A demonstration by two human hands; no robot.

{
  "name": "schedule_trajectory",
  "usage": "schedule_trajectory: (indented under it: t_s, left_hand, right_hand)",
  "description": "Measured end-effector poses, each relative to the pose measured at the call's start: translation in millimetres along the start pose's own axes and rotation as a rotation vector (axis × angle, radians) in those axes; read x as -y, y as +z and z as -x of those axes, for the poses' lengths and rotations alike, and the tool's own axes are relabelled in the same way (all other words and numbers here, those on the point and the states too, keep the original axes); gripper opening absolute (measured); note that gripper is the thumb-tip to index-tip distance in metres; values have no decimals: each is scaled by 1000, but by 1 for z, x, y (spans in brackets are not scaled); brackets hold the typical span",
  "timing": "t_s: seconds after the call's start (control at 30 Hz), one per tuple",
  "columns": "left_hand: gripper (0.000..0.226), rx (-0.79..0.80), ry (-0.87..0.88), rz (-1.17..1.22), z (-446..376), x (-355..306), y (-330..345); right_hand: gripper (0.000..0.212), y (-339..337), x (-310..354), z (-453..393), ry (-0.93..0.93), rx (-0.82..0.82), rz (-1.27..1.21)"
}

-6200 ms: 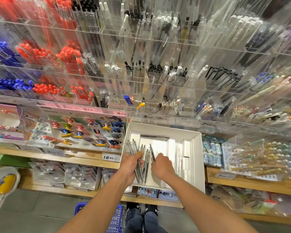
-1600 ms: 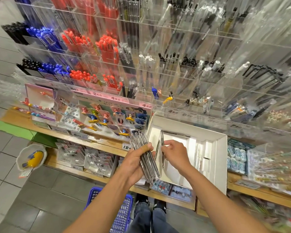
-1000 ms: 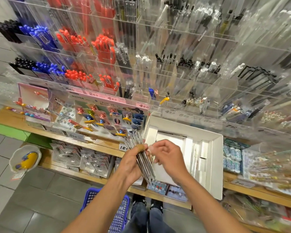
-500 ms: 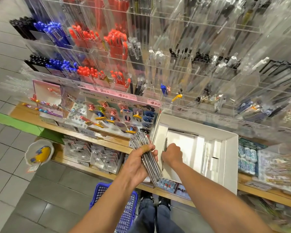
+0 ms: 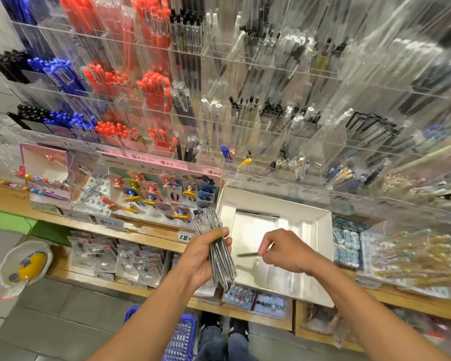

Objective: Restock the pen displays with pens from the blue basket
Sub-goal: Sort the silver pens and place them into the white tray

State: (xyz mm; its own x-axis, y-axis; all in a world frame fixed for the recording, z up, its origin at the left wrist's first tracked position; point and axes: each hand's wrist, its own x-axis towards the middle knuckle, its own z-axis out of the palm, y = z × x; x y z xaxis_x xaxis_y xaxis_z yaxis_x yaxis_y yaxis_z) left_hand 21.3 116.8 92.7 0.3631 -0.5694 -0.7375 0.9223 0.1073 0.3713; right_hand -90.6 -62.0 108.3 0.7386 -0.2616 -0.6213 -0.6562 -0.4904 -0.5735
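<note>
Pens gathered, none placed yet

Left hand (image 5: 202, 254) grips a pen bundle (image 5: 215, 246); right hand (image 5: 287, 252) pinches one pen (image 5: 246, 254); displays (image 5: 245, 121) unfilled.

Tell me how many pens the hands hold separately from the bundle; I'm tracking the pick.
1: a single pen, pinched by the right hand over the white box.

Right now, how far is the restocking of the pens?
Done: many clear compartments of the display already hold pens. In hand: the left hand grips a bundle of wrapped pens, and the right hand pinches a single pen over the white box. Left: the bundle is not yet placed, and the bottom-row slots look sparse.
</note>
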Motion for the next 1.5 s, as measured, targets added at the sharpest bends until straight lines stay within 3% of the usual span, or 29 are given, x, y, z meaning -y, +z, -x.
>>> schedule_trajectory:
  t_s: [0.1, 0.23, 0.33, 0.43, 0.6, 0.73, 0.8, 0.87, 0.97, 1.13, 1.23, 1.33, 1.43, 1.5]
  left_hand:
    - [29, 1, 11, -119, -4, 0, 10]
    - [44, 62, -45, -242, -7, 4, 20]
    - [34, 204, -120, -104, -7, 9, 24]
    - [39, 312, -149, 39, -9, 11, 20]
    - [19, 238, -124, -59, -12, 13, 11]
    - [33, 155, -103, -85, -13, 12, 13]
    - [34, 107, -92, -100, -13, 9, 15]
    - [29, 80, -89, -116, -13, 7, 17]
    - [28, 74, -84, -98, -12, 6, 16]
    - [28, 49, -87, -85, -11, 7, 12]
    - [24, 26, -84, -91, -11, 11, 10]
    - [11, -3, -76, -102, -12, 12, 12]
    - [7, -12, -66, -145, -13, 8, 14]
    - [8, -18, -36, -161, -15, 4, 17]
  right_hand:
    - [15, -21, 22, 21, -132, 115, -144]
    - [24, -29, 41, 18, -250, 70, -467]
    - [18, -19, 45, 3, -226, -22, -611]
    - [15, -3, 43, -12, -175, -104, -780]
    - [22, 17, 33, -26, -77, -217, -860]
    - [15, 24, 24, -36, -57, -243, -741]
    - [21, 22, 13, -49, 28, -251, -771]
    - [22, 20, -3, -68, 226, -327, -953]
    - [11, 26, -20, -99, 482, -422, -1229]
    - [18, 35, -25, -141, 597, -565, -1460]
    - [21, 35, -25, -146, 602, -613, -1454]
    - [18, 37, -19, -131, 581, -629, -1284]
    - [20, 35, -14, -94, 379, -668, -1038]
    - [16, 29, -11, -61, 190, -578, -955]
